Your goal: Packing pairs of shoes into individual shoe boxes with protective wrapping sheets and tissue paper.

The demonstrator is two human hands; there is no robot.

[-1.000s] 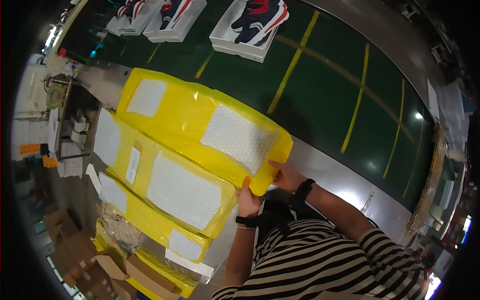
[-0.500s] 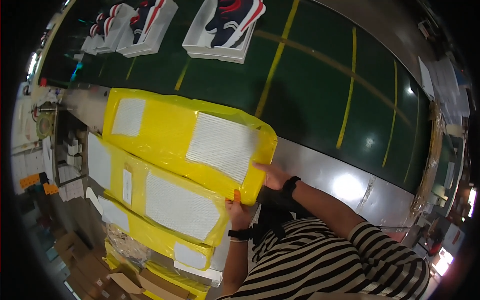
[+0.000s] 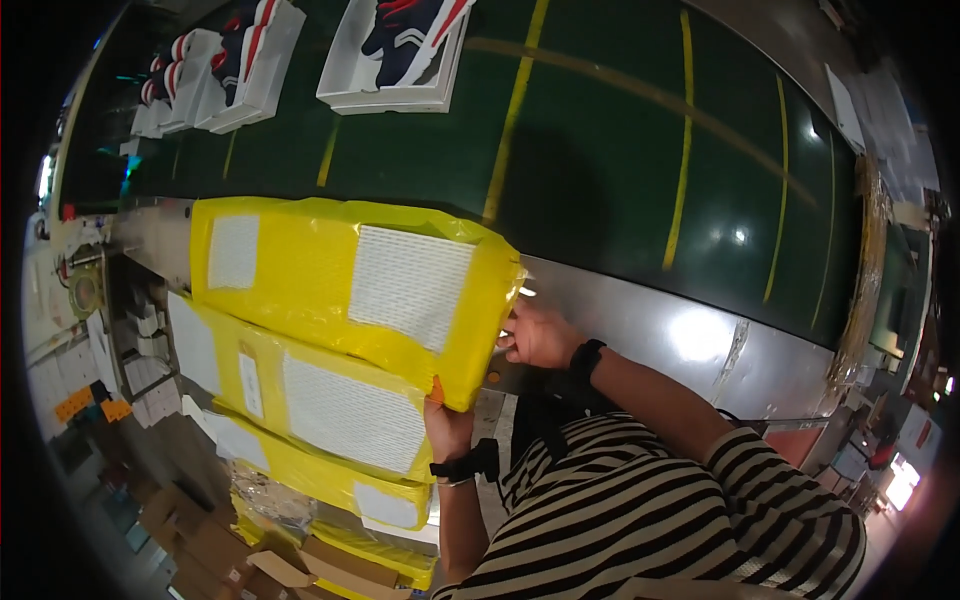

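Note:
A long package in yellow plastic [image 3: 310,270], with white textured patches, leans by the bench edge over other yellow packages. My left hand [image 3: 450,425] grips its lower right corner, with an orange cover on one digit. My right hand [image 3: 545,338] is beside the package's right end, fingers curled in against its edge. What lies between those fingers is hidden. Beneath, a second yellow package [image 3: 268,340] shows a large white patch and a small white label.
Beyond the metal ledge [image 3: 600,315], a green conveyor belt [image 3: 600,150] with yellow lines carries an open white shoebox [image 3: 400,100] with dark shoes. More boxed shoes [image 3: 240,70] stand left of it. Brown cartons [image 3: 350,565] lie low at the left.
My right hand has come off the package's face to its right edge, and its fingers have curled. The left hand still grips the corner. The whole view has shifted a little.

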